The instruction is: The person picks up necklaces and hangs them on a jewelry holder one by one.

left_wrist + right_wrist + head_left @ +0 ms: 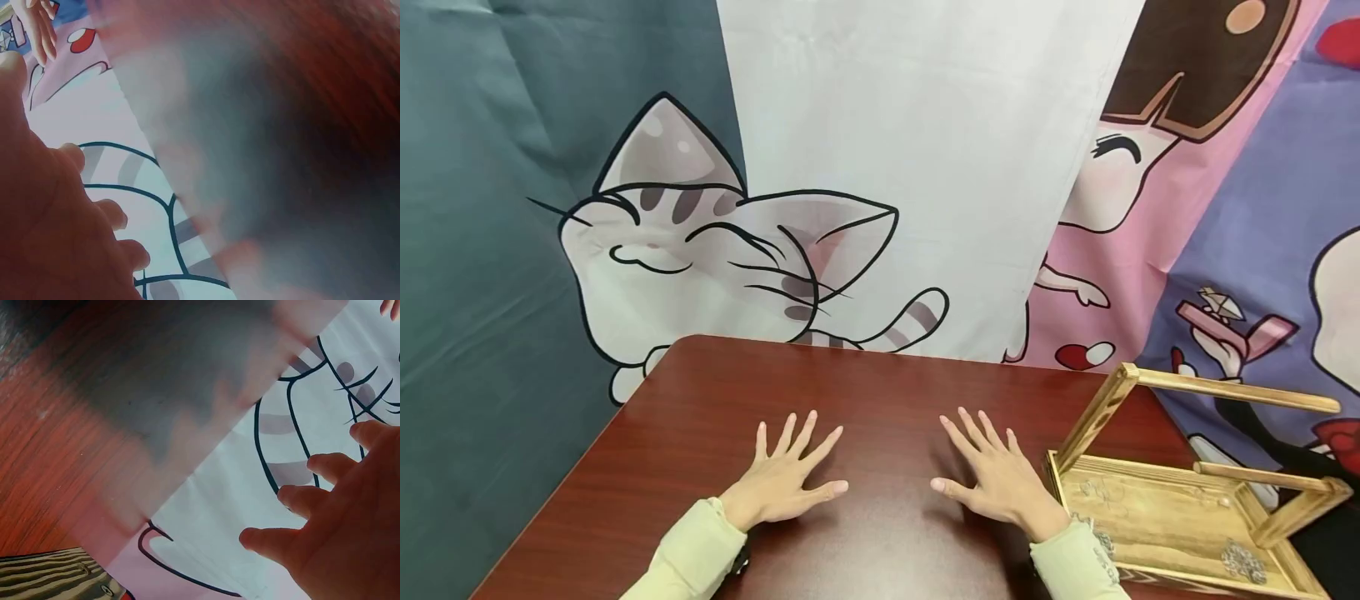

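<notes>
Both bare hands are spread over the dark red table (pixel 880 550), holding nothing. My left hand (pixel 778 487) lies left of the middle with its fingers splayed and straight. Opposite it, my right hand (pixel 1003 487) has its fingers fanned out the same way, its thumb pointing towards the left. In the left wrist view the left hand (pixel 56 212) shows from the side, above the tabletop's blurred reflection. The right wrist view has the right hand (pixel 350 519) at its lower right, fingers extended.
Beside the right forearm stands a wooden tray (pixel 1138 468) with raised wooden side frames. Inside it lie a few silvery, crumpled-looking items (pixel 1243 562), too small to identify. Cartoon-printed cloth (pixel 925 167) hangs behind the table's far edge.
</notes>
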Action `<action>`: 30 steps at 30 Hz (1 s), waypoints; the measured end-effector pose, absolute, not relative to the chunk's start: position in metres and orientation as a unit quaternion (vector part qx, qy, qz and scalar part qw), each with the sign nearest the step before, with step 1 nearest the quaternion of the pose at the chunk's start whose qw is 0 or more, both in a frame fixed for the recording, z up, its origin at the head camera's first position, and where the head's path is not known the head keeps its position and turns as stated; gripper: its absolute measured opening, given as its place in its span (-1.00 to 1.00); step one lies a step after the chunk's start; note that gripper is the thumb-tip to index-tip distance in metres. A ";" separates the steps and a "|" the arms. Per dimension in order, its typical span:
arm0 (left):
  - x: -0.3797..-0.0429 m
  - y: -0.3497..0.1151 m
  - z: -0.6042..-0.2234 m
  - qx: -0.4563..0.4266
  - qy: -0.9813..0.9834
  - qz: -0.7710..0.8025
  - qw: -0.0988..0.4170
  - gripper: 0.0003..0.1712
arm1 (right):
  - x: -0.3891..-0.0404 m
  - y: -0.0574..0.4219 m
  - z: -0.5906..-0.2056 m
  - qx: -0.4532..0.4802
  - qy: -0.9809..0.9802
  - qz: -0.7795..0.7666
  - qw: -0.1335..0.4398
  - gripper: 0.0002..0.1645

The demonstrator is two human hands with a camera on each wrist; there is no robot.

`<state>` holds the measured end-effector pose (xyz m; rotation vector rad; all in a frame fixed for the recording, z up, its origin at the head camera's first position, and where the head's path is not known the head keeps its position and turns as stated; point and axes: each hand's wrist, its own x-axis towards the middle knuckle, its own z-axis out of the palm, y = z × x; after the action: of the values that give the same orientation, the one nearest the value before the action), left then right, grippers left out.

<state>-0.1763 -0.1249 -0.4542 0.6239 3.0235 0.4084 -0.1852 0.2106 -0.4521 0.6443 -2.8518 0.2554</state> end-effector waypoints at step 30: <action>-0.159 -0.006 -0.447 0.257 0.865 0.427 0.055 -0.74 | -0.121 0.370 -0.413 0.146 -0.906 0.389 -0.083 -0.62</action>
<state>-0.1588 -0.0058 -0.4468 0.7818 2.6270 1.2970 -0.1210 0.3699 -0.4130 0.4856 -3.0069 1.2906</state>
